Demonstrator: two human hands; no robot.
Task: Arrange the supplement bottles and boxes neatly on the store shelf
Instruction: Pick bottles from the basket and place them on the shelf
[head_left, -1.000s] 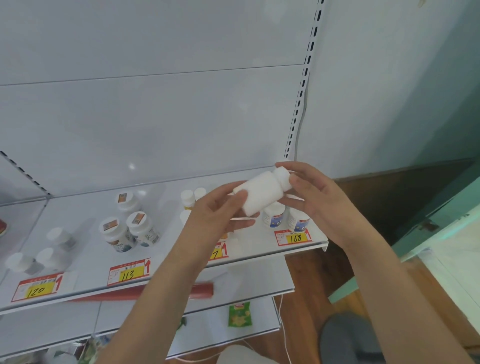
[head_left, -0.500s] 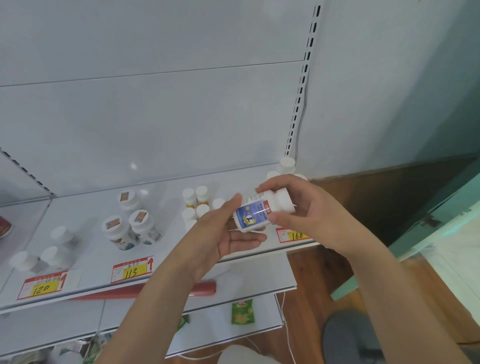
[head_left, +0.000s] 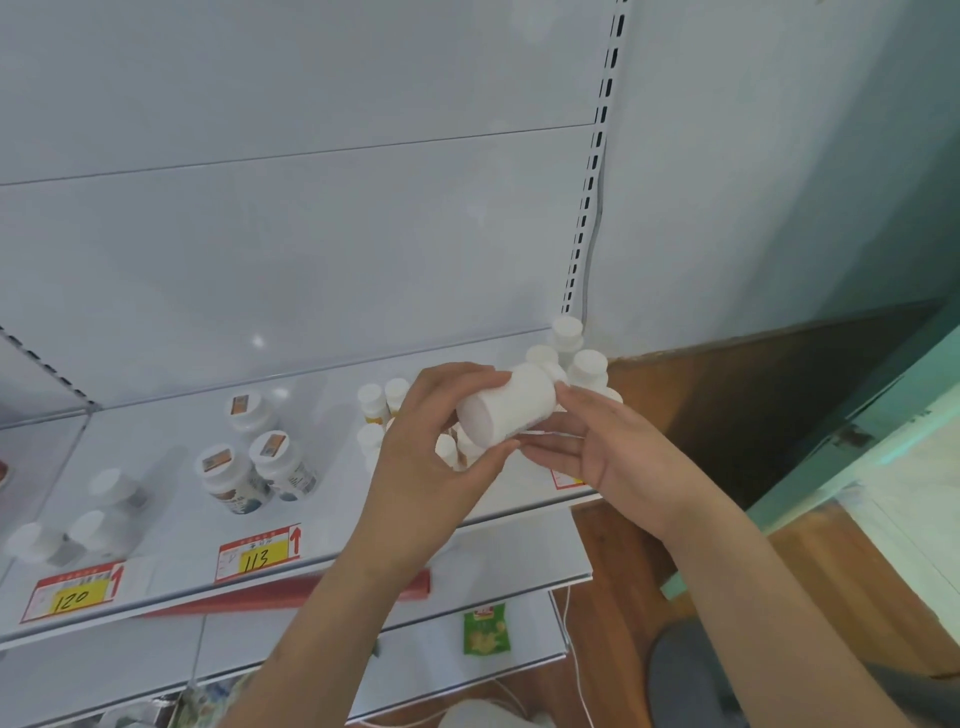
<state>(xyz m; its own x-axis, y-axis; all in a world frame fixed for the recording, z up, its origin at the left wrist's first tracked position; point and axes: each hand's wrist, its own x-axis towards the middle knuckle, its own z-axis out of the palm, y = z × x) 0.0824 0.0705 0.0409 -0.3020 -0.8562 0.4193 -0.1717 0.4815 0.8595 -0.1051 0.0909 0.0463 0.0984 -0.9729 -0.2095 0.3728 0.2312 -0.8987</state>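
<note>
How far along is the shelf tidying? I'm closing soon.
Partly done. Bottles at the right end stand grouped. Both hands, left and right, hold a white bottle on its side above the shelf, not yet placed. The bottles on the left look loosely scattered.

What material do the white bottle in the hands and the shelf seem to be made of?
The white bottle, held on its side by the left hand and right hand, looks like matte opaque plastic with a smooth base. The shelf seems white painted metal: glossy, with light spots.
</note>
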